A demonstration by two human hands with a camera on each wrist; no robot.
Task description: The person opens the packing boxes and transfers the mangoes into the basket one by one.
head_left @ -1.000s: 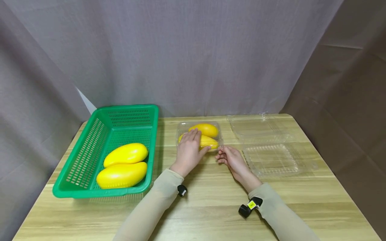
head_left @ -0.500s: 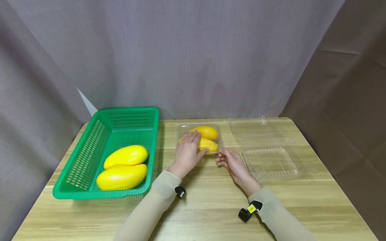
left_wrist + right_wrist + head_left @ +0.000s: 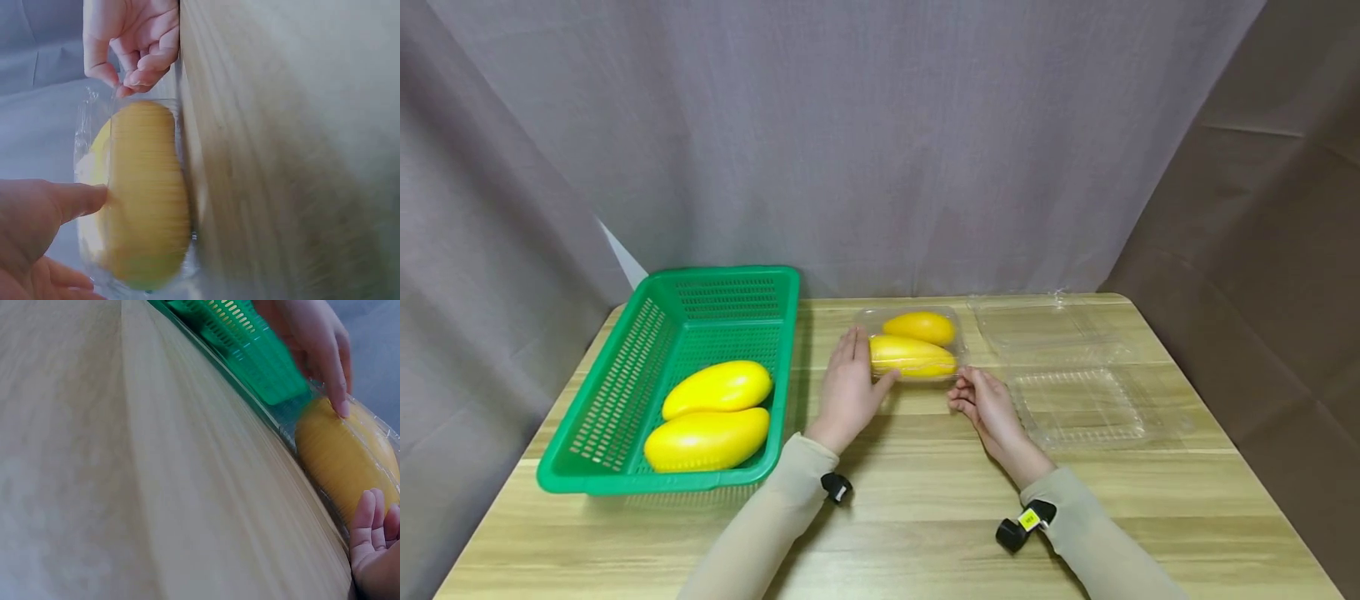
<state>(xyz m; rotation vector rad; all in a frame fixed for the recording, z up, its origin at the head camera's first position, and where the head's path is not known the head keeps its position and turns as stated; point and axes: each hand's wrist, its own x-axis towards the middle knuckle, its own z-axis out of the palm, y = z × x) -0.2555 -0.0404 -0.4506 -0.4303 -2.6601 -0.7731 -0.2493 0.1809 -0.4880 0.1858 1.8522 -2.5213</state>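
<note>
You've got the clear box (image 3: 870, 320) nr the worktop's (image 3: 917, 517) far edge, two yellow mangoes (image 3: 912, 357) inside, R hand (image 3: 988, 408) w/ thumb & forefinger pinched at its near R corner, L hand (image 3: 847, 385) along its L side, fingers together, thumb apart on the front. Thin plastic, so prob. light, bendy, slick, & the fruit may shift: take it low, by the corners, not mid-lid. L of you, a green basket (image 3: 647, 482); nr the R edge, a second box (image 3: 1078, 404), lid back.
</note>
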